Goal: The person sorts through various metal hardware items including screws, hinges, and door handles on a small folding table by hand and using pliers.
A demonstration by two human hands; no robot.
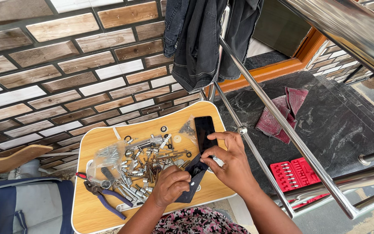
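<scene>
My left hand (pixel 169 185) grips the lower end of a flat dark angled bracket (pixel 192 180) over the near edge of a small wooden tray table (pixel 96 212). My right hand (pixel 232 162) pinches the bracket's upper end, its fingers resting by a black phone (pixel 204 130) lying on the table. Just left of my hands lies a pile of screws, bolts and washers (pixel 146 167).
Blue-handled pliers (pixel 104 195) and a clear plastic bag (pixel 104 158) of fasteners lie at the table's left. A steel railing (pixel 273 117) crosses on the right, above a dark stone floor with a red bit case (pixel 295 173) and a red cloth (pixel 282 113). Dark jeans (pixel 204 39) hang over the rail.
</scene>
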